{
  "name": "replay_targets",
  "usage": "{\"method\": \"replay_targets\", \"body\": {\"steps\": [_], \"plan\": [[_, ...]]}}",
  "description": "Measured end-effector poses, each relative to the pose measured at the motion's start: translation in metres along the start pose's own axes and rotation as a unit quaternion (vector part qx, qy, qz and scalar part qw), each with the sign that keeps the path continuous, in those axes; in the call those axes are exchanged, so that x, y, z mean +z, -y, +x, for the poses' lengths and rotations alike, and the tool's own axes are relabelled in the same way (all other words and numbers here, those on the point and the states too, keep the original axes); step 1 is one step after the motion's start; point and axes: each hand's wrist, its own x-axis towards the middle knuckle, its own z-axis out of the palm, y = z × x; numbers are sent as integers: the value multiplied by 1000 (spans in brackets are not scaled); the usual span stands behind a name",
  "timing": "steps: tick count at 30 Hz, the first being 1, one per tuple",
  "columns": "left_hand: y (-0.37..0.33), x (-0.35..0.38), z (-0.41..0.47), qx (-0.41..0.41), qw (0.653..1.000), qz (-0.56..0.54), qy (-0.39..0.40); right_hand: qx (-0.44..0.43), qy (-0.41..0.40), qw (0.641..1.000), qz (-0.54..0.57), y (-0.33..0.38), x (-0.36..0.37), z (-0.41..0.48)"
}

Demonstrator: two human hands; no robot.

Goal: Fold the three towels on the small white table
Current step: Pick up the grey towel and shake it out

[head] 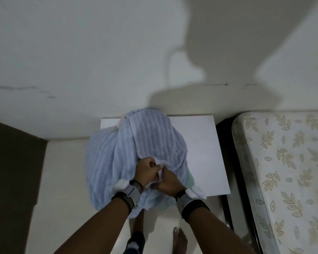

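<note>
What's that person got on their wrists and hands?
No gloves, no sleeves: left hand and right hand are bare. The left wristband and right wristband are dark bands with grey straps, each with a white fluffy pad on its outer side.

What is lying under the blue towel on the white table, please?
Under the blue towel, a green towel peeks out at its right edge and a pale pink cloth at its far left. The rest of both is covered, as is the left part of the white table.
</note>
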Motion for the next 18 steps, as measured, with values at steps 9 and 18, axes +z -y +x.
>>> {"method": "replay_targets", "body": {"steps": [9,18], "plan": [[-205,-55,-65,355,928,43,-105,-168,-156,962,150,145,-173,-83],[-325,-58,-222,369,915,158,-36,-397,-127,909,-14,247,-326,-314]]}}
